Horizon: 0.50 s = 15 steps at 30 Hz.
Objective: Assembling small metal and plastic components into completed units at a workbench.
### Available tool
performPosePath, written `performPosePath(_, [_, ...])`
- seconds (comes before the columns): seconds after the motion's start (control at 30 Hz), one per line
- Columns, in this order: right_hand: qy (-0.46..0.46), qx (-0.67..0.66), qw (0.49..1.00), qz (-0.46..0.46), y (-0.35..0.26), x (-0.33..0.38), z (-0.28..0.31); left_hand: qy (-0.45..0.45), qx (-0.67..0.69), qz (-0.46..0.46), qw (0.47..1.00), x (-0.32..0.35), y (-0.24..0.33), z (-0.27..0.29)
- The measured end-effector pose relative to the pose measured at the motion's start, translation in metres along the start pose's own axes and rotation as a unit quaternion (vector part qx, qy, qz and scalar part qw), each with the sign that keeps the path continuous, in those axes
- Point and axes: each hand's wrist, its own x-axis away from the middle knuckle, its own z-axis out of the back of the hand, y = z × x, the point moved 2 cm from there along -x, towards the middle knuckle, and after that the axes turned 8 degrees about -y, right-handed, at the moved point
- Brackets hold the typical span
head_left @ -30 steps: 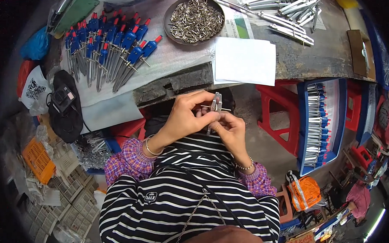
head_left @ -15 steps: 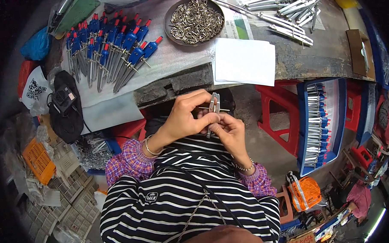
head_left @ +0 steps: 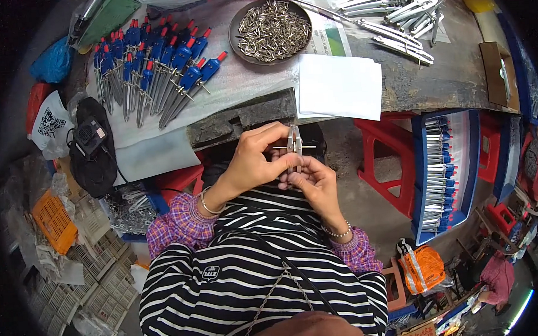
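In front of my lap, both hands hold a silver metal drawing compass (head_left: 294,137) with a thin crosswise rod through it. My left hand (head_left: 258,159) is closed around it, thumb and index finger pinching its legs. From the right, my right hand (head_left: 317,183) grips its lower part between thumb and curled fingers. Fingers cover most of the lower end. At the table's left lies a pile of compasses with blue heads and red tips (head_left: 153,62). A round dark bowl (head_left: 234,43) holds many small metal pins or screws.
White paper sheets (head_left: 340,85) lie at the table's front edge, near silver compass legs (head_left: 403,12). A dark notched block (head_left: 243,117) borders the edge. At right, a blue tray (head_left: 467,161) of compasses stands beside a red stool (head_left: 387,158). An orange crate (head_left: 54,223) is at left.
The metal compass has turned slightly more upright, and its crosswise rod now lies nearly level. My right fingers have shifted a little along its lower part; both hands keep their grip.
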Motion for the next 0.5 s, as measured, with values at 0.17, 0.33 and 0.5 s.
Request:
performPosePath(0.17, [-0.008, 0.001, 0.999, 0.034, 0.0097, -0.0002, -0.0022, -0.036, -0.119, -0.037, 0.992, 0.0032, 0.0008, 0.0043])
performPosePath(0.33, [0.002, -0.001, 0.999, 0.032, 0.0088, 0.0002, -0.0065, -0.055, -0.052, 0.014, 0.997, 0.0033, 0.0007, 0.0042])
performPosePath(0.5, [0.012, 0.018, 0.999, 0.042, 0.0074, -0.0003, -0.004, -0.014, -0.012, 0.008, 1.0, 0.0031, -0.0006, 0.0047])
